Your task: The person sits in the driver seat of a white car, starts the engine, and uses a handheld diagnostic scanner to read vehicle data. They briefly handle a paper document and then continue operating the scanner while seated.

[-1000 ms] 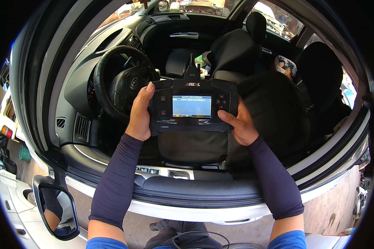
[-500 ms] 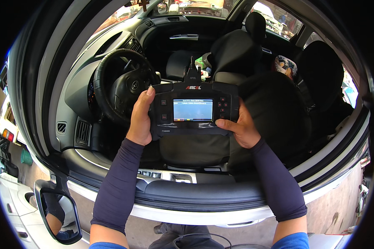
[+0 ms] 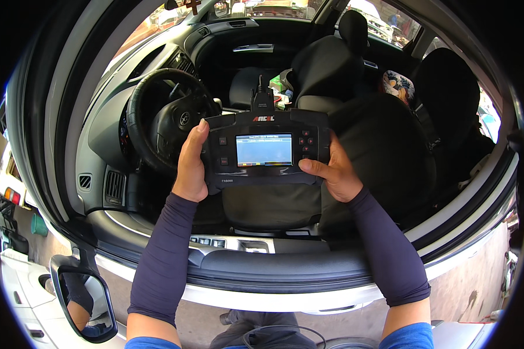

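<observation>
Between my two hands is a black car diagnostic scanner (image 3: 256, 176), held level over the driver's seat, its lit blue-and-white screen (image 3: 264, 152) facing me. A cable plug (image 3: 262, 98) stands up from its top edge. My left hand (image 3: 191, 166) grips the left end, thumb up along the side. On the right end, my right hand (image 3: 339, 171) is closed round the case, with the thumb lying over the lowest button right of the screen. The fingers of both hands are mostly hidden behind the scanner.
My arms reach through the open window over the door sill (image 3: 285, 267). The steering wheel (image 3: 138, 110) is at left, the black-covered driver's seat (image 3: 384, 157) at right. A side mirror (image 3: 84, 299) sits lower left. A cable (image 3: 285, 329) loops near my legs.
The scanner and both hands have shifted slightly left and up in the picture. My right thumb has moved onto the lowest button by the screen; the hold stays the same.
</observation>
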Demonstrator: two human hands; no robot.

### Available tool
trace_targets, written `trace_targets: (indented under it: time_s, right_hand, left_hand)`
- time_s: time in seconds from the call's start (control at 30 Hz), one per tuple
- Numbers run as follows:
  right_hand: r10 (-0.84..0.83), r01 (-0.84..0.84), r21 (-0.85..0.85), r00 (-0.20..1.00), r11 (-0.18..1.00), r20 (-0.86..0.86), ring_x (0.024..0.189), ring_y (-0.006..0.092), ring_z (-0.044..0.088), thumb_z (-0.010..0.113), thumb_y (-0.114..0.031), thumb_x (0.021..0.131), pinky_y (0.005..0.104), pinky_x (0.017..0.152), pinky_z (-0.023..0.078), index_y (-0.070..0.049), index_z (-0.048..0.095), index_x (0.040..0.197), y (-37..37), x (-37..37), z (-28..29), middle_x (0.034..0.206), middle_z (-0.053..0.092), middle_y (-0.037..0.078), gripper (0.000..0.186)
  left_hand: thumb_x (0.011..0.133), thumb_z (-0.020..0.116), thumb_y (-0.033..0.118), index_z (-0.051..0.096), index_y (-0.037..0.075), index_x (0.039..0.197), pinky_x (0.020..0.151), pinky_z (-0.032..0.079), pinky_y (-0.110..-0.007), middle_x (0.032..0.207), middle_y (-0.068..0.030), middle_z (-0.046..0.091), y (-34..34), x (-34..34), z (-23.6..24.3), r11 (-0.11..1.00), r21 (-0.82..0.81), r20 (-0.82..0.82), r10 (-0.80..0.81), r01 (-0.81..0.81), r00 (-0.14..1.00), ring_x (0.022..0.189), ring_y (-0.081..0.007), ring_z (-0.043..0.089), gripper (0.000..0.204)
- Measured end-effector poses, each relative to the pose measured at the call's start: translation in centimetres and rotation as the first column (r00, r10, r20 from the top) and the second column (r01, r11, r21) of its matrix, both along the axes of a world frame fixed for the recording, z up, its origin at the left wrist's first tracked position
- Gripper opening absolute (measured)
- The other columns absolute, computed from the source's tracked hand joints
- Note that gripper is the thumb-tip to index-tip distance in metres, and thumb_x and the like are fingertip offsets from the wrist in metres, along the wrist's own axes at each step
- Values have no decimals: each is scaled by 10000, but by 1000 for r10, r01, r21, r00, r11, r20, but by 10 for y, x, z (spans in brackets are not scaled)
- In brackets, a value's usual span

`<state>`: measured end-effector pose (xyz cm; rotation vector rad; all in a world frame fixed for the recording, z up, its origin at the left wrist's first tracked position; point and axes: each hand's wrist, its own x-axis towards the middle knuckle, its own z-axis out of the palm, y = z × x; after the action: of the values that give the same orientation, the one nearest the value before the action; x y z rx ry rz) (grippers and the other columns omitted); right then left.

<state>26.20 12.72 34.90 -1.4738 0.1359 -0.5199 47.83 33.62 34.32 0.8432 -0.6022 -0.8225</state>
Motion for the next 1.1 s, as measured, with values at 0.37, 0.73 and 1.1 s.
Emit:
trace_targets:
  time_s: [0.37, 0.73, 1.1]
  right_hand:
    - [15, -15, 3, 999, 1000, -32, 1245, 165, 548, 894, -210, 820, 333, 1086, 469, -5, 356, 1471, 0, -2, 0, 1323, 542, 89, 870]
    - [-1, -1, -38, 999, 999, -32, 1277, 152, 521, 886, -157, 807, 322, 1116, 423, -16, 372, 1475, -5, -1, -7, 1347, 532, 74, 855]
    - [-6, 6, -2, 1000, 1000, -23, 1247, 138, 539, 872, -128, 812, 319, 1094, 434, -63, 402, 1499, -1, 0, -7, 1340, 553, 38, 835]
  left_hand:
    - [1103, 452, 466, 588, 62, 1386, 954, 595, -373, 1279, -96, 702, 2, 1, -1, 1000, 10, 0, -6, 6, 1000, 1108, -208, 718, 511]
    - [1081, 521, 399, 618, 49, 1259, 855, 618, -318, 1149, -60, 705, -1, -7, 4, 998, -38, 14, 57, -56, 998, 997, -145, 724, 405]
    - [1075, 540, 394, 613, 37, 1229, 814, 639, -314, 1115, -85, 710, -1, -11, 10, 998, -12, -34, 61, -61, 998, 958, -154, 740, 396]
